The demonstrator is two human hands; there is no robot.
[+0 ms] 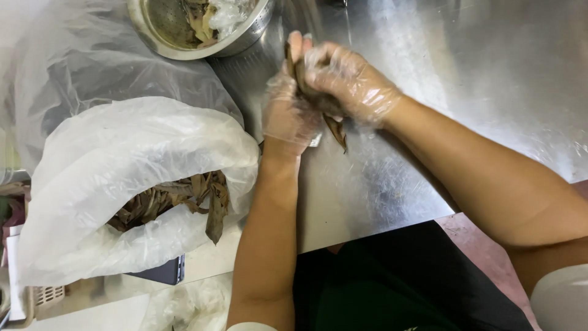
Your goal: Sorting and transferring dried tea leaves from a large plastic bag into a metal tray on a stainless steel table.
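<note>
Stainless steel covers the desk [478, 67], scuffed and shiny under the light. Both hands wear thin clear plastic gloves and meet above it, near the far edge. The left hand [288, 110] is closed around a dark brown dried leaf [318, 101], its grip clenched with the fingers pointing up and away. The right hand [346, 79] comes in from the right and folds over the same leaf from above, its grip also clenched on it, so the two hands press against each other with the leaf between them. A narrow tail of the leaf hangs below the hands, tilted down toward the person and held clear of the steel.

Just beyond the hands stands a perforated metal colander bowl [153, 40], holding more brown leaves and a crumpled bit of clear plastic. To the left lies a large white plastic bag [122, 159], its mouth open toward the person and a heap of dried brown leaves [177, 199] spilling from it. A dark flat phone-like object [165, 271] pokes out from under the bag at the near edge. The person wears a dark apron [392, 288].
</note>
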